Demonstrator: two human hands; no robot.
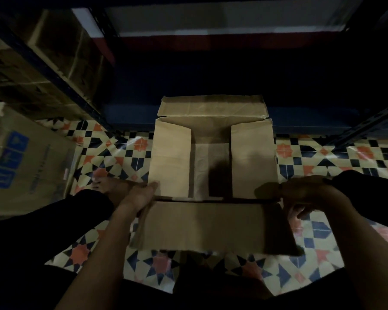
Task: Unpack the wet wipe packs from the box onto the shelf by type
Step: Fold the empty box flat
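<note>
A brown cardboard box (173, 162) stands on the patterned floor in front of a dark metal shelf (300, 117). Its far and near long flaps are folded outward, and the two short flaps lie over the top with a gap between them. No wet wipe packs show through the gap. My left hand (141, 193) rests with straight fingers on the near left corner of the box. My right hand (300, 195) is at the near right corner with fingers curled downward; what they hold is hidden in shadow.
A large carton with blue handling symbols (20, 162) stands at the left on the floor. More cartons (54, 63) fill the left shelf unit behind a slanted dark upright. A bare foot (108, 184) rests left of the box. The scene is dim.
</note>
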